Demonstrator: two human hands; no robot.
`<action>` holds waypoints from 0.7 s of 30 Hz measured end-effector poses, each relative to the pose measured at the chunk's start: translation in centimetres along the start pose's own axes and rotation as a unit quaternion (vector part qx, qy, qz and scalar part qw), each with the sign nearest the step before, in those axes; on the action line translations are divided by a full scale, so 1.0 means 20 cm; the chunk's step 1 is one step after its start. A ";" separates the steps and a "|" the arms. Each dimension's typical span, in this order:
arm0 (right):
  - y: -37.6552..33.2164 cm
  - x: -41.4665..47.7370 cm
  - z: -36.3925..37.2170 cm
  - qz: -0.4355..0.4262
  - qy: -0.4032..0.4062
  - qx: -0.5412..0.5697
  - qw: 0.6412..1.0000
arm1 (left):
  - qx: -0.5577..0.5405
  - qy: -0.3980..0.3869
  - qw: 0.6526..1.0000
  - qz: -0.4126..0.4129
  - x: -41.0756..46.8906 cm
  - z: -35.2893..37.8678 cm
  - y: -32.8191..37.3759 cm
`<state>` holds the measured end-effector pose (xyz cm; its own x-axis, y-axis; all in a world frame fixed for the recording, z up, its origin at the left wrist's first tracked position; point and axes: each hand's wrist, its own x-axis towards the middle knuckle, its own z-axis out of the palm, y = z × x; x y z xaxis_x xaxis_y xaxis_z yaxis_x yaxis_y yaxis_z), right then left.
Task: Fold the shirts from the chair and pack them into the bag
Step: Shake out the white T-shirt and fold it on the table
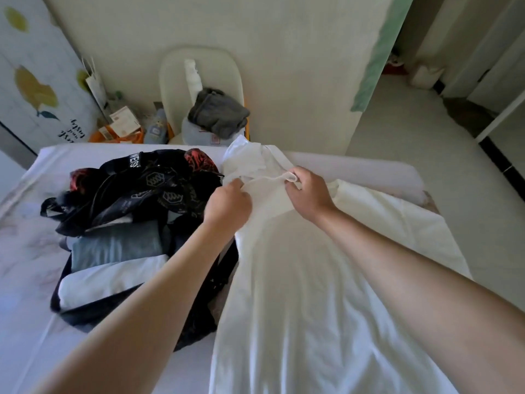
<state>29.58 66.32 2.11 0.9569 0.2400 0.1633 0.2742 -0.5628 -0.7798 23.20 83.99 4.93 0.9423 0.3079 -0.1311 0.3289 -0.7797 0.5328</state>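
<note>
White shirt [298, 280]: the grip of our left hand [227, 204] and of our right hand [308, 194] pinches its neck; one black bag [170, 186], lettering unreadable.

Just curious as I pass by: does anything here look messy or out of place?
Nothing looks spilled or damaged. The white shirt lies wrinkled on the bed, with its far end bunched. A grey garment sits heaped and unfolded on the chair.
</note>
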 end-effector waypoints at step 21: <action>0.79 -0.11 -0.09 0.136 -0.197 -0.323 0.915 | 0.339 -0.161 0.869 0.323 0.56 0.72 0.25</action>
<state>32.05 55.51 -9.58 0.9243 0.2172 -0.3138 0.1528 -0.9640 -0.2175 36.35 75.61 -5.89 0.8768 -0.3964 -0.2723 -0.4168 -0.9088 -0.0190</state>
